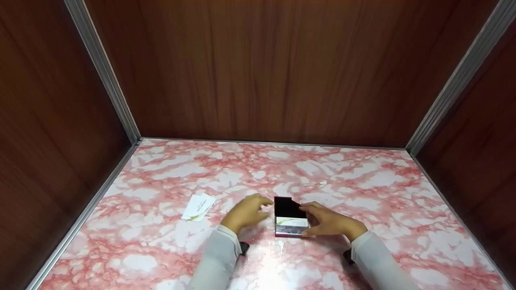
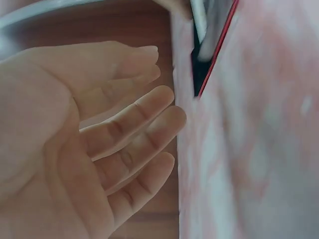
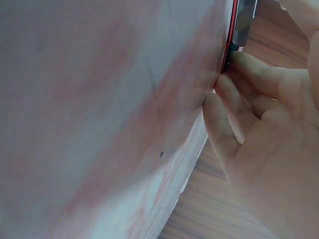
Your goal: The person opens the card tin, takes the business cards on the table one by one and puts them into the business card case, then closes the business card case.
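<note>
A slim black card case (image 1: 284, 207) with a reddish edge lies open on the table. A white business card (image 1: 292, 222) with a green-yellow curve lies across its nearer part, above a shiny silvery strip. My right hand (image 1: 328, 220) holds the case along its right side, thumb near the lower corner; in the right wrist view its curled fingertips meet the case edge (image 3: 230, 37). Just left of the case, my left hand (image 1: 248, 211) hovers with loosely bent fingers. Nothing is in its palm in the left wrist view, and the case (image 2: 202, 74) stands apart from it.
More white business cards (image 1: 198, 207), overlapping, lie on the table left of my left hand. The table (image 1: 161, 249) has a red and white marbled top. Brown wood-grain panels (image 1: 258, 72) with metal corner posts (image 1: 109, 76) enclose it at the back and sides.
</note>
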Demonstrator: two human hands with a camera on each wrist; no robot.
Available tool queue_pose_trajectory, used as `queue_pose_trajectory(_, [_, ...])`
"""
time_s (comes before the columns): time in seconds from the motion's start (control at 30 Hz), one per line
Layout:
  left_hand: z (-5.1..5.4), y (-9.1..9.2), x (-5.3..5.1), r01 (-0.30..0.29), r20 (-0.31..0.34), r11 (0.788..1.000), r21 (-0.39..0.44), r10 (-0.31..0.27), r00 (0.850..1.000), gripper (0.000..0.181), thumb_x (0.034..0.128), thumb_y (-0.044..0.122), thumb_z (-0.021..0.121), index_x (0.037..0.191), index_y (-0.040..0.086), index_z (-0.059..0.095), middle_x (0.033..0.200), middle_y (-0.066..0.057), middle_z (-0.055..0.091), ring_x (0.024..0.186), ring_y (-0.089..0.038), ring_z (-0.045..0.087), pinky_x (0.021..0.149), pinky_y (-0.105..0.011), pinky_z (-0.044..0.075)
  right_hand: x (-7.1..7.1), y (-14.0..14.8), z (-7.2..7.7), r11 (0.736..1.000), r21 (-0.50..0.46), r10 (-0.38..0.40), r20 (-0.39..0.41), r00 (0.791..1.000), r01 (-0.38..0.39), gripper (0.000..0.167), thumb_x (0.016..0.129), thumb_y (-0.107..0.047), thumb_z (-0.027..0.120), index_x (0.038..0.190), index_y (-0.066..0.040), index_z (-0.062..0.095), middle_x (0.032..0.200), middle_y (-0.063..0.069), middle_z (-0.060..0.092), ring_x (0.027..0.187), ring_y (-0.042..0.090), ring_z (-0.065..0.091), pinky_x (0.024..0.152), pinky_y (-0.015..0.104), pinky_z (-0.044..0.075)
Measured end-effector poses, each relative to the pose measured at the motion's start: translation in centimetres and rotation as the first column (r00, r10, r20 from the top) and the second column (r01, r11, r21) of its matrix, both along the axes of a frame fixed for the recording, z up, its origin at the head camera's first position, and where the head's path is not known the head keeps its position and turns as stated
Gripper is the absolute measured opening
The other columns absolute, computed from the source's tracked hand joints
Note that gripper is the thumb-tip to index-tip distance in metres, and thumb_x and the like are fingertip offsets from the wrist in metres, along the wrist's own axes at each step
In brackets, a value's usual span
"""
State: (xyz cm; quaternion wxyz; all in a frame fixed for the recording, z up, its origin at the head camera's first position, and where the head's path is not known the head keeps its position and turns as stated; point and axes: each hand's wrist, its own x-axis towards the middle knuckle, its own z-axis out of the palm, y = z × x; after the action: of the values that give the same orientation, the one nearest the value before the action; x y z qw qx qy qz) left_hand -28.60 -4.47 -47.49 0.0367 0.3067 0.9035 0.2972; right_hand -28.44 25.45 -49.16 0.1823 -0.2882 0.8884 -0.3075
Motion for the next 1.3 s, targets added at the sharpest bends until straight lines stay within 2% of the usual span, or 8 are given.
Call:
queue_pose_trajectory(0.17, [1.0,-2.6,-0.4,-0.047,0.004,0.996,0.07,0.046,0.999,0.039,0.0943,0.012,0.067,0.131,0.0,0.064,0.12,-0.018,0.063,0.105,-0.037,0.063,0.09,-0.047,0.052,-0.1,0.1,0.0,1.0,-0.003,-0.008,0.008,1.0,0.008,0.086,0.087,-0.037,0.078,0.152,0.002,0.036,0.138,0.015,0.043,0.118,0.028,0.046,0.101,0.052,0.039])
queue_pose_trajectory(0.33, [1.7,-4.6,-0.5,-0.113,0.02,0.988,0.109,0.111,0.994,0.039,0.095,0.013,0.067,0.132,0.001,0.063,0.121,-0.019,0.063,0.108,-0.04,0.062,0.091,-0.049,0.051,-0.1,0.1,-0.1,1.0,0.0,-0.009,0.006,1.0,0.009,0.087,0.087,-0.038,0.078,0.152,0.001,0.036,0.139,0.015,0.042,0.121,0.03,0.046,0.103,0.053,0.037])
queue_pose_trajectory(0.5, [2.1,-6.4,-0.5,-0.223,0.035,0.968,0.118,0.221,0.975,0.04,0.0949,0.014,0.068,0.133,0.003,0.063,0.121,-0.018,0.064,0.11,-0.039,0.062,0.092,-0.049,0.051,-0.1,0.0,-0.1,1.0,-0.001,-0.002,-0.001,1.0,0.002,0.087,0.087,-0.038,0.078,0.152,0.002,0.036,0.142,0.017,0.04,0.123,0.032,0.045,0.104,0.055,0.036])
queue_pose_trajectory(0.6, [2.1,-8.0,-0.4,-0.309,0.03,0.944,0.117,0.307,0.951,0.041,0.0939,0.014,0.069,0.132,0.003,0.063,0.121,-0.02,0.065,0.11,-0.039,0.063,0.093,-0.05,0.05,0.0,0.0,-0.2,1.0,0.01,-0.008,0.001,1.0,0.008,0.087,0.086,-0.039,0.078,0.152,0.0,0.036,0.146,0.016,0.038,0.127,0.032,0.043,0.106,0.056,0.034])
queue_pose_trajectory(0.83, [2.0,-11.8,0.3,-0.475,0.034,0.879,0.049,0.474,0.88,0.048,0.0904,0.016,0.072,0.134,0.0,0.061,0.12,-0.023,0.065,0.112,-0.039,0.061,0.095,-0.053,0.047,0.0,0.0,-0.3,1.0,0.005,-0.02,0.013,1.0,0.02,0.088,0.086,-0.039,0.079,0.152,0.0,0.037,0.149,0.017,0.036,0.131,0.034,0.042,0.108,0.056,0.032])
queue_pose_trajectory(1.03, [1.4,-13.5,0.4,-0.548,0.077,0.837,0.007,0.545,0.835,0.054,0.0873,0.018,0.073,0.136,-0.002,0.059,0.122,-0.024,0.061,0.113,-0.041,0.058,0.096,-0.055,0.046,-0.1,0.0,-0.3,1.0,0.01,-0.021,-0.003,1.0,0.021,0.089,0.085,-0.041,0.079,0.152,0.001,0.037,0.145,0.016,0.04,0.125,0.031,0.045,0.106,0.055,0.035])
queue_pose_trajectory(1.13, [0.8,-13.8,0.3,-0.571,0.089,0.821,-0.017,0.57,0.817,0.057,0.0847,0.018,0.077,0.135,-0.003,0.06,0.126,-0.027,0.058,0.116,-0.043,0.056,0.097,-0.056,0.045,-0.1,0.1,-0.4,1.0,0.013,-0.026,-0.006,1.0,0.026,0.089,0.085,-0.042,0.079,0.151,0.001,0.037,0.142,0.015,0.042,0.123,0.03,0.046,0.106,0.054,0.035])
queue_pose_trajectory(1.3, [0.2,-14.0,0.3,-0.618,0.105,0.782,-0.084,0.624,0.775,0.069,0.0771,0.021,0.082,0.136,-0.003,0.057,0.128,-0.033,0.051,0.113,-0.049,0.055,0.091,-0.06,0.046,-0.1,0.1,-0.2,1.0,0.013,-0.018,-0.012,1.0,0.018,0.089,0.085,-0.041,0.079,0.151,0.002,0.037,0.142,0.016,0.042,0.124,0.031,0.046,0.106,0.054,0.035])
